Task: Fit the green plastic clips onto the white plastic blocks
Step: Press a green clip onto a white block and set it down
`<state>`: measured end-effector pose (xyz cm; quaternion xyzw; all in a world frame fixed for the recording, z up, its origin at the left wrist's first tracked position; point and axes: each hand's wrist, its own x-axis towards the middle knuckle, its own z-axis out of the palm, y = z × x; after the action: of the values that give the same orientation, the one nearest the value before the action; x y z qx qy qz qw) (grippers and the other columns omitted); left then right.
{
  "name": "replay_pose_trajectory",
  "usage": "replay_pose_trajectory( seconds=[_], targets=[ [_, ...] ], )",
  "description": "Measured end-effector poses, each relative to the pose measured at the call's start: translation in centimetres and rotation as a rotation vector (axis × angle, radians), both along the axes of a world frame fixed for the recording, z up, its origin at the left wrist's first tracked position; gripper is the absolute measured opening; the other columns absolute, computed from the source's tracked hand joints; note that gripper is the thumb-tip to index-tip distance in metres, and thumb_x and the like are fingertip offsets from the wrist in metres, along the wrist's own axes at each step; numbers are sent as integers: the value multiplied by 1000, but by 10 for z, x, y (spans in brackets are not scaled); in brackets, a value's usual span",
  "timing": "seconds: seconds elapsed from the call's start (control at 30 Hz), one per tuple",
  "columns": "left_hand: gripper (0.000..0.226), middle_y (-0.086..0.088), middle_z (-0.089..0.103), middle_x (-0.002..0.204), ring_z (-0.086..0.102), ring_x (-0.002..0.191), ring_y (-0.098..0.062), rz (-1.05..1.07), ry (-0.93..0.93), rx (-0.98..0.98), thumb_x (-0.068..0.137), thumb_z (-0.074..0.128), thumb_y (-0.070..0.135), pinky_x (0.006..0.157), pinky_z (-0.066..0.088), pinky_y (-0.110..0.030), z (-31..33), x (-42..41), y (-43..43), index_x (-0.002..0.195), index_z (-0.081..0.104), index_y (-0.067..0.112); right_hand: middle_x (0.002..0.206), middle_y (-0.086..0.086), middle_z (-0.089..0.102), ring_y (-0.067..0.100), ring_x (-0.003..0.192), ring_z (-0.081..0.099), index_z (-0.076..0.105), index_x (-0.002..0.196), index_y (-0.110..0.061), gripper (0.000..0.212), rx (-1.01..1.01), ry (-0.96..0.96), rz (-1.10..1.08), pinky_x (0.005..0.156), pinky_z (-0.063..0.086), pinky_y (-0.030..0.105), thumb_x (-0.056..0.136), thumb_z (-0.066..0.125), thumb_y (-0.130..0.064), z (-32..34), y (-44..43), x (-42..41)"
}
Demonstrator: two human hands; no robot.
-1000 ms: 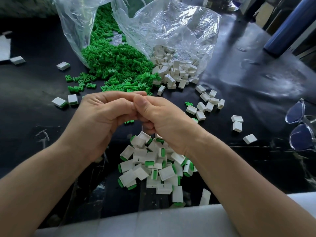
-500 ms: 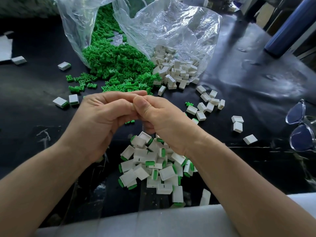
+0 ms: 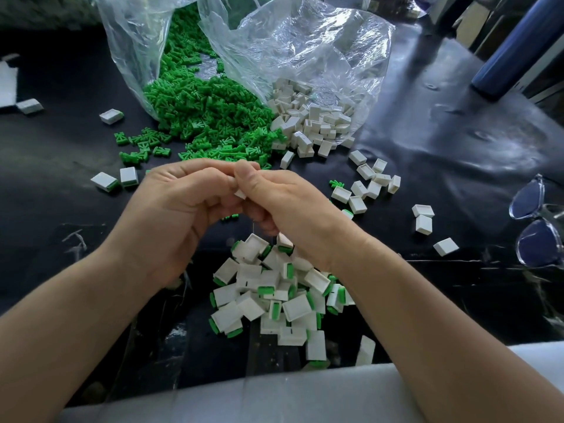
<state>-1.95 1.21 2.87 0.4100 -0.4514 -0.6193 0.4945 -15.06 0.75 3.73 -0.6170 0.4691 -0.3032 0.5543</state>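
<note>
Together, left hand (image 3: 171, 215), right hand (image 3: 287, 209) pinch white block (image 3: 240, 194) over glossy black table (image 3: 457, 132).

The left hand (image 3: 180, 209) and right hand (image 3: 283, 206) are hiding most of a white block (image 3: 240, 194). The right edge is cutting off the glasses (image 3: 537, 221).

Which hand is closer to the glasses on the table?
Right. Both hands pinch one white block mid-table; the glasses lie off to the right of the right hand, with the left hand on its far side.
</note>
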Motion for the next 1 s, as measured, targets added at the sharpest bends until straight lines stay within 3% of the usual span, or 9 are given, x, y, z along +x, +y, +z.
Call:
replay_pose_trajectory(
  seconds=[0.07,0.13,0.27,0.4,0.53,0.63,0.77,0.87,1.0],
  targets=[
    [17,-12,70,71,65,68,-25,29,-15,10,61,64,4,73,57,-32,0,3,-2,75,73,6,47,-14,48,-3,43,41,58,54,-22,53,-43,74,-38,54,34,17,96,34,-44,3,-3,-5],
    [15,-4,72,71,66,68,-15,50,-31,-4,59,67,5,63,56,-24,1,5,-4,68,76,14,56,-8,50,3,51,44,65,71,-10,53,-118,184,-136,57,37,24,94,35,-47,3,-11,-14],
    [14,1,71,66,63,57,-6,19,-104,-62,59,75,13,47,48,-15,2,2,1,70,77,20,82,-6,58,12,79,53,64,102,-14,24,-384,545,-385,69,36,23,93,50,-31,-10,-29,-30],
    [33,-4,71,64,63,53,-9,-151,-174,-113,47,79,22,47,48,-16,5,-2,10,80,76,18,128,5,51,20,117,46,50,130,-16,37,-476,687,-384,94,30,24,93,49,-17,-24,-40,-34],
    [39,-8,72,69,65,57,-10,-290,-233,-119,44,86,18,50,50,-17,5,-4,13,82,75,19,146,1,35,19,134,31,37,141,-17,48,-518,783,-286,103,19,22,94,43,-9,-30,-44,-33],
    [32,-8,73,73,66,59,-10,-309,-238,-110,53,75,33,51,49,-17,5,-5,13,83,76,22,149,-2,32,17,136,26,36,141,-19,53,-528,874,-210,101,14,19,91,42,-4,-33,-46,-33],
    [31,-8,73,71,65,58,-11,-253,-245,-124,53,82,26,47,49,-18,6,-3,11,82,75,19,136,3,43,22,126,36,46,134,-17,47,-524,869,-241,98,26,27,90,44,-2,-33,-46,-35],
    [28,-6,72,70,64,57,-12,-157,-212,-79,53,69,34,46,48,-18,4,-2,9,76,76,20,123,6,46,23,119,40,53,124,-18,36,-503,880,-267,90,31,27,91,46,-5,-33,-45,-35],
    [17,-4,72,68,63,55,-10,-14,-198,-22,60,65,23,45,46,-16,1,0,2,71,75,16,119,6,48,23,117,42,58,118,-18,30,-478,888,-253,88,32,28,92,48,-7,-31,-44,-35]
  ],
)
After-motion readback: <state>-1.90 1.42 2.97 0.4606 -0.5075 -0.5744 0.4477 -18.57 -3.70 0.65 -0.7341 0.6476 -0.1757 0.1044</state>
